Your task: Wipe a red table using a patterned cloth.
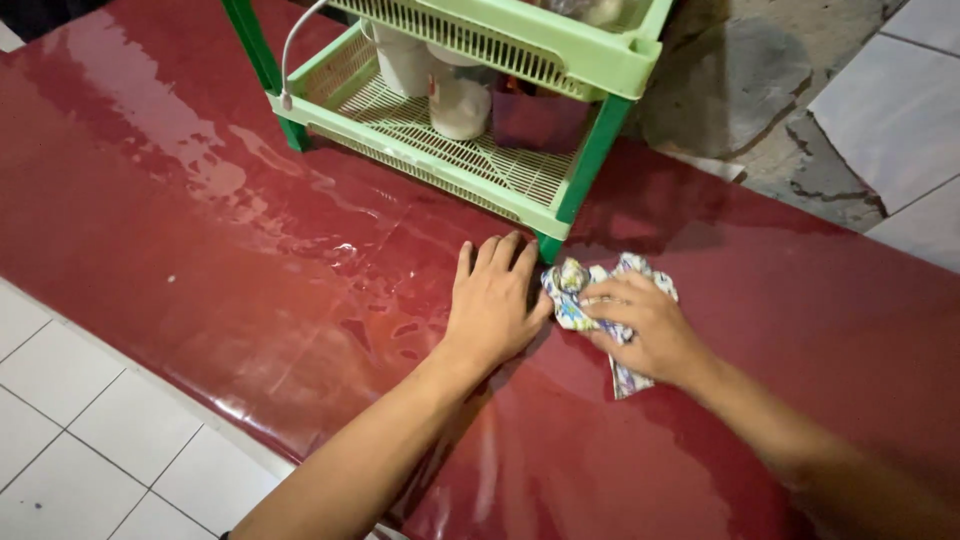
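Note:
My right hand (645, 325) presses a crumpled patterned cloth (578, 290) onto the glossy dark red counter (200, 230), fingers curled over it. My left hand (492, 300) lies flat on the counter just left of the cloth, fingers together, fingertips near the front green leg (549, 247) of a light green plastic rack (440, 150). The left thumb touches the cloth's edge.
The rack's lower shelf holds white containers (458, 100) and a dark red box (538, 120). A white cable (292, 50) hangs at its left side. White floor tiles (70, 420) lie below the counter's front edge; a rough grey wall (760, 90) stands behind.

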